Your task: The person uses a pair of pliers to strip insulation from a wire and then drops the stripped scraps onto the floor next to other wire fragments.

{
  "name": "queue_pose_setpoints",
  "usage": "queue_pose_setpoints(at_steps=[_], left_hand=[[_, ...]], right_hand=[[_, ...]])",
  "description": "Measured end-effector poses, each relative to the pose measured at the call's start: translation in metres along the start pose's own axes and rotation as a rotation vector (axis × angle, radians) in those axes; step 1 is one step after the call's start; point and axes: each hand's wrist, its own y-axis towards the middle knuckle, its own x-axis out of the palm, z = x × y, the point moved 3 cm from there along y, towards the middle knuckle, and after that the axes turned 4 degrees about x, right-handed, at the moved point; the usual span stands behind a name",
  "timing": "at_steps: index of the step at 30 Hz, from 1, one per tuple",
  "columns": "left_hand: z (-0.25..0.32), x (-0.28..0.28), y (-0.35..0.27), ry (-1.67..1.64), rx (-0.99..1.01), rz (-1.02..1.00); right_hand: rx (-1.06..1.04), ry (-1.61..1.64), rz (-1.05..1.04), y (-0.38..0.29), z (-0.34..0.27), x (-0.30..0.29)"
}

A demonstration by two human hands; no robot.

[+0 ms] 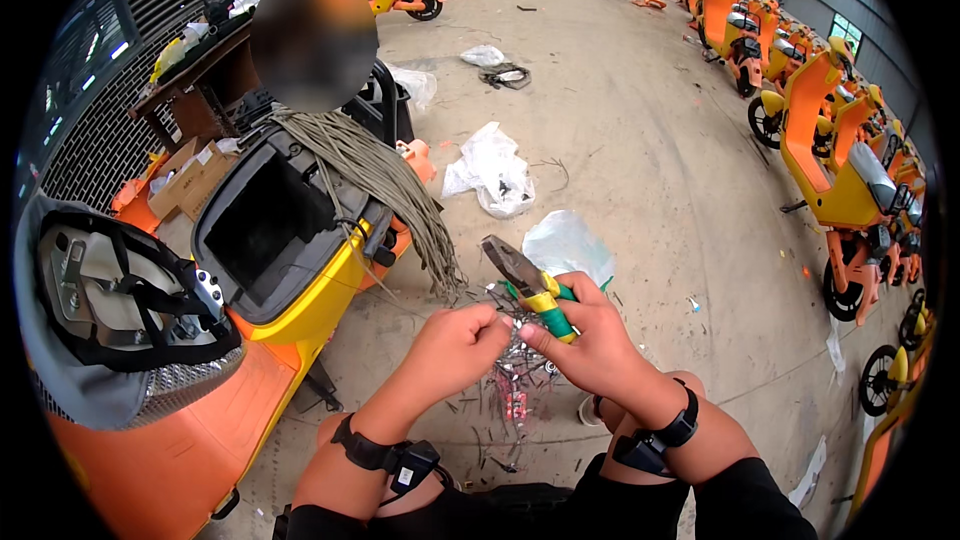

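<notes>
My right hand (592,330) is closed around combination pliers (529,281), whose handles are wrapped in green and yellow tape and whose dark jaws point up and left. Close beside it, my left hand (469,341) has its fingers curled together, thumb against forefinger; whether something thin is pinched there cannot be told. Below both hands, cable scraps (517,375) lie scattered on the floor. To the left, a bundle of grey-brown cables (382,172) hangs over the open scooter seat compartment (345,281). A thin strand runs from near the compartment towards my left hand.
A scooter's orange footboard (180,450) and a grey seat (127,390) stand at the left. White plastic bags (491,169) and a translucent bag (568,240) lie on the floor ahead. Rows of orange-and-yellow scooters (832,165) stand at the right. Cardboard boxes (191,180) are behind the compartment.
</notes>
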Motion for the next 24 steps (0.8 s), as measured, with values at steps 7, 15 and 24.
queue_pose_setpoints(at_steps=[7, 15, 24], left_hand=[[-0.008, 0.003, -0.001, -0.290, -0.022, -0.048], [-0.026, -0.008, 0.003, -0.272, -0.064, 0.019], [-0.012, -0.013, -0.003, -0.125, -0.014, 0.036]], right_hand=[[-0.036, 0.028, -0.144, 0.001, 0.003, 0.011], [0.047, 0.221, -0.122, -0.002, -0.003, 0.017], [0.226, 0.339, -0.029, -0.002, 0.006, 0.017]])
